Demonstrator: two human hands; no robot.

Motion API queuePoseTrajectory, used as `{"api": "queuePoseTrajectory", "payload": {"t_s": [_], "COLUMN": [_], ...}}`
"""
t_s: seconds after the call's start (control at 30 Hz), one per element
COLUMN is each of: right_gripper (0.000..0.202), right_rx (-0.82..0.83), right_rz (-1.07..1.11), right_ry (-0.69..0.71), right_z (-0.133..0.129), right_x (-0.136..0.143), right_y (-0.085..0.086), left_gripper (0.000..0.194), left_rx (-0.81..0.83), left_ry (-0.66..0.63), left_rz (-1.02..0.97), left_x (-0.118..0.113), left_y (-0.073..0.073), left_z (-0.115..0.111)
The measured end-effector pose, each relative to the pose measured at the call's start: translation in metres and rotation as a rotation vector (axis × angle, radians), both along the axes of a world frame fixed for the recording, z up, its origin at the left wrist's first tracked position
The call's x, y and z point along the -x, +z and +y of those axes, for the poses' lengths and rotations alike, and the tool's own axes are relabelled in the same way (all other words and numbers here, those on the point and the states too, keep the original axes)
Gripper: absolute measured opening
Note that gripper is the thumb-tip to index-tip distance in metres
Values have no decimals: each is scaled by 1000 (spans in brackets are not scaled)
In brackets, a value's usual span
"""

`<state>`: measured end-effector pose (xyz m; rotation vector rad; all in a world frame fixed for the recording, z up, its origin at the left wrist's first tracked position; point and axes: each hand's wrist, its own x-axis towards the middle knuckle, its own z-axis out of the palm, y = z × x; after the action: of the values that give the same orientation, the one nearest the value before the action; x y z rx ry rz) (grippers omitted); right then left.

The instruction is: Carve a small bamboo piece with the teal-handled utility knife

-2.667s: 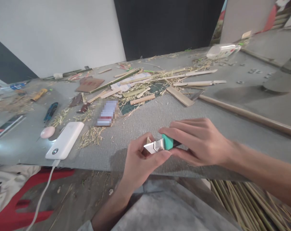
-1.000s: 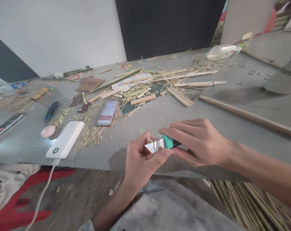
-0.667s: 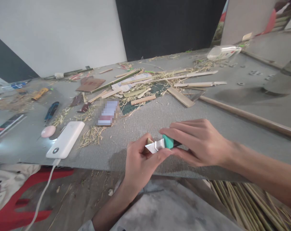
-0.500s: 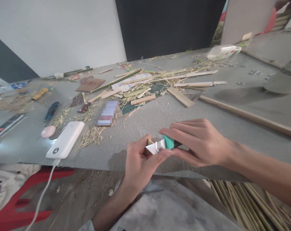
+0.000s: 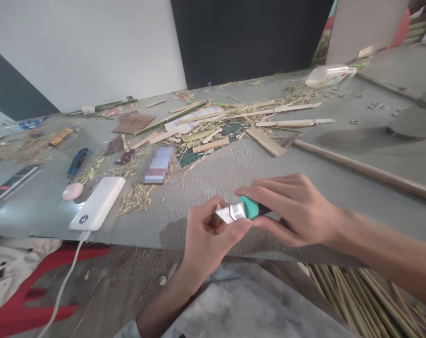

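- Grey worktable (image 5: 213, 178) in front of us, white wall and black panel behind, littered with bamboo offcuts and shavings.
- Our right hand (image 5: 297, 211) is wrapped around the teal-handled knife (image 5: 250, 210), fingers over the top of the handle, thumb underneath.
- Metal blade (image 5: 230, 213) of the knife pokes out to the left, toward our left hand (image 5: 206, 234).
- Left hand is pinched on a small bamboo piece (image 5: 218, 207), thumb pressing up against the blade; only a pale tip of the piece shows, rest hidden by fingers.
- Both hands sit low over the near edge of the table, touching each other at the blade.
- White power bank (image 5: 97, 203) lies to the left near the edge, its white cable (image 5: 63, 286) hanging off the table.
- Pink oval object (image 5: 72, 191) just beside the power bank.
- Blue-handled cutter (image 5: 77, 161) further left and back.
- Blurred-out card or box (image 5: 159, 163) in the middle, with straw-like shavings (image 5: 133, 199) in front of it.
- Pile of split bamboo strips (image 5: 213, 129) across the middle of the table.
- Long bamboo pole (image 5: 368, 171) runs along the right side.
- Bundle of thin bamboo sticks (image 5: 368, 300) below the table, lower right.
- Red stool (image 5: 30, 295) on the floor, lower left.
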<state>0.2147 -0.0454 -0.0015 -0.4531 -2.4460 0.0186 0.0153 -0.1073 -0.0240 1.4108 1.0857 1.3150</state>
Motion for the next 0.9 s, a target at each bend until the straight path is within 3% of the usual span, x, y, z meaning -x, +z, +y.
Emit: {"api": "queuePoseTrajectory", "payload": {"t_s": [0.5, 0.9], "right_gripper": [39, 39], "right_rx": [55, 62], "right_rz": [-40, -36], "right_ry": [38, 90], "right_z": [0, 1], "right_x": [-1, 0], "right_y": [0, 0], "left_gripper": [51, 62], "left_rx": [-19, -100], "left_ry": [24, 22], "left_rz": [68, 97], "left_x": [0, -1], "left_y": [1, 2], "left_z": [0, -4]}}
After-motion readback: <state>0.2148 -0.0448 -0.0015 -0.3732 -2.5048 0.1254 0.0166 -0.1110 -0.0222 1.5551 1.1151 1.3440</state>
